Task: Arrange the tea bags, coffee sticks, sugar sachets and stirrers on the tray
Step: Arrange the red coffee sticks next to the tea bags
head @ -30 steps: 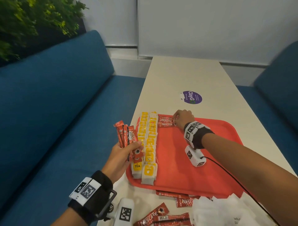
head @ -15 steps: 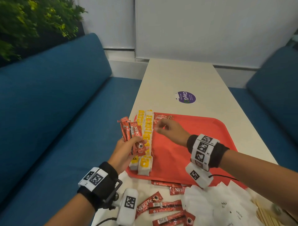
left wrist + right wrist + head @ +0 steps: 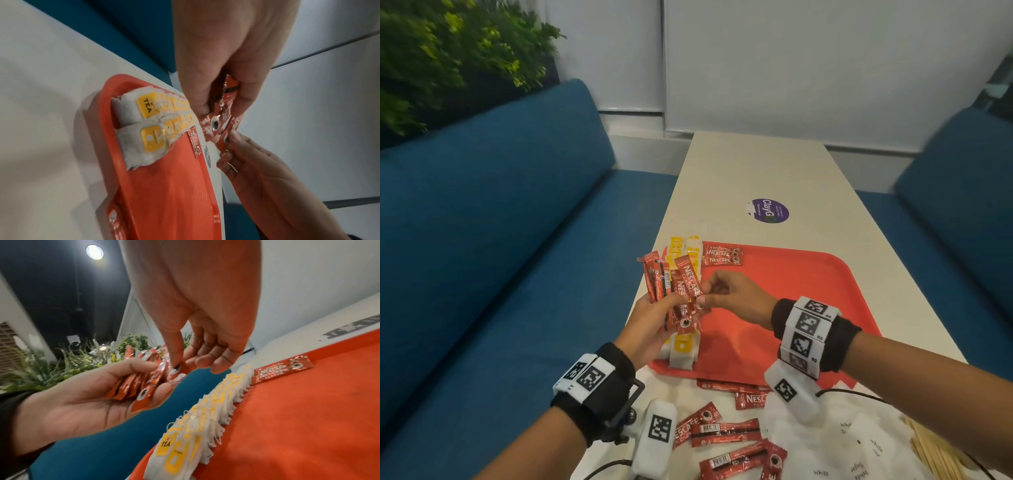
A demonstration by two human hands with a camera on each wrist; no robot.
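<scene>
- Red sticks (image 3: 671,291) fan from my left hand (image 3: 650,329) over the tray (image 3: 808,291); my right hand (image 3: 736,301) pinches one.
- Left wrist: tea bags (image 3: 141,123) line the tray's edge.
- Right wrist: two sticks already lie beside them; next, I'd judge, pull this one free and set it alongside.

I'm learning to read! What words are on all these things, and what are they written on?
"NESCAFE CLASSIC": coffee sticks on the tray, and the bundle of sticks that the left hand holds and the right hand pinches.
"TEA": yellow tea bag tag.
"ClayGo": purple sticker on the table; its small print is blurred.
"White Sugar": white sugar sachets, partly readable.
Barcode numbers on the loose sticks: too small.
</scene>
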